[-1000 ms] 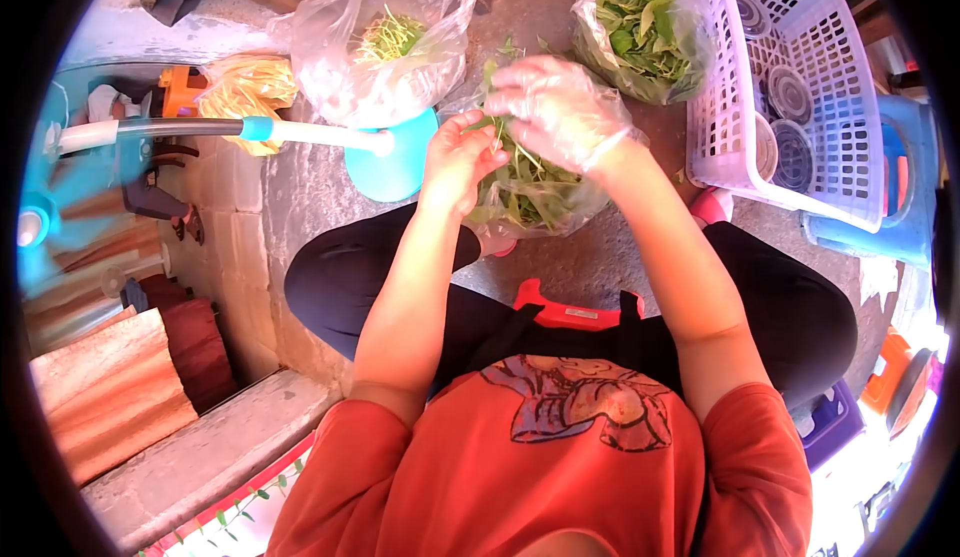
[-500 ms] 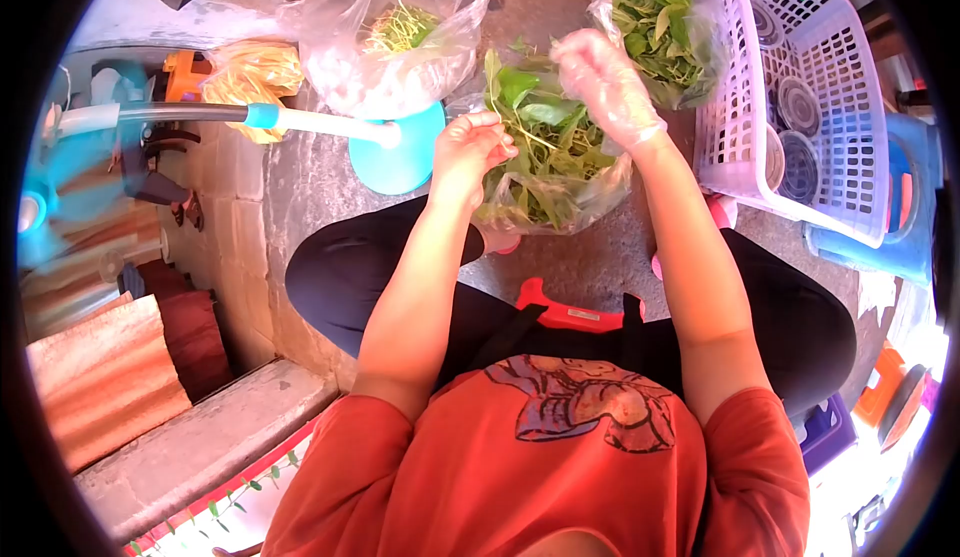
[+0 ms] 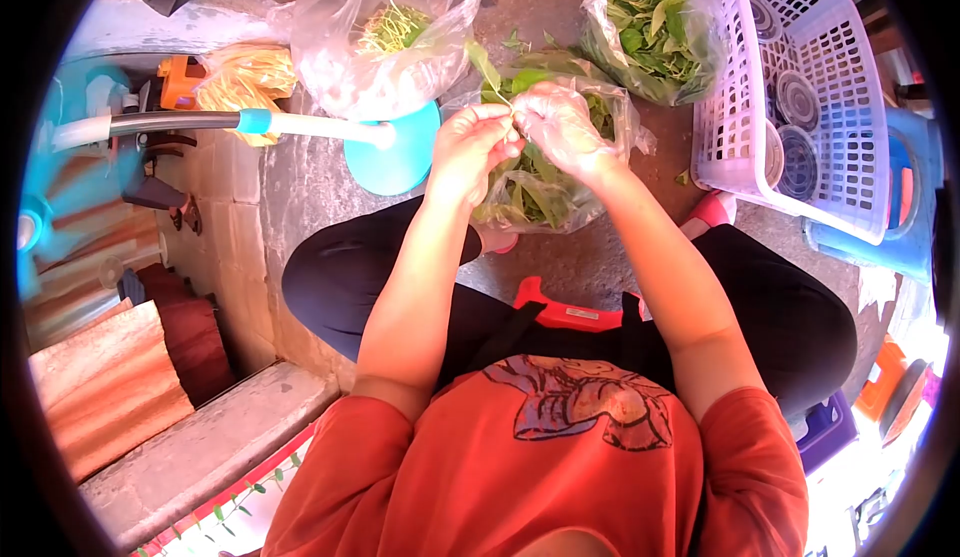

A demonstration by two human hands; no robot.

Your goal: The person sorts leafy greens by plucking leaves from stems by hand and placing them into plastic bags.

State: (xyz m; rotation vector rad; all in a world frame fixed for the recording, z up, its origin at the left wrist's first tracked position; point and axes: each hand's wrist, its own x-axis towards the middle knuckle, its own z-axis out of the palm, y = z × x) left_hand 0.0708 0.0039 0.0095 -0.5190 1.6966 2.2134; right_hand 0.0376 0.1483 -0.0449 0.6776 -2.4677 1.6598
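Observation:
My left hand (image 3: pixel 473 149) pinches the stem of a leafy green sprig (image 3: pixel 484 63), whose leaf points up and away from me. Against it, my right hand (image 3: pixel 562 129), in a clear plastic glove, has its fingers closed at the same stem. Both hands hover over an open plastic bag of leafy greens (image 3: pixel 535 199), partly hiding it. Beyond my right hand stands a second clear bag full of picked leaves (image 3: pixel 655 32). To the far left, another clear bag (image 3: pixel 330 47) holds a pile of thin pale-green stems (image 3: pixel 393 31).
A white perforated basket (image 3: pixel 722 107) with round clear lids inside stands at the right. A turquoise fan base (image 3: pixel 395 162) with its pole lies left of the bags. I sit on a low red stool (image 3: pixel 568 315). Orange-yellow plastic (image 3: pixel 250 77) lies at the upper left.
My right hand has come down and left from above the greens to meet my left hand at the sprig. My left hand has barely moved.

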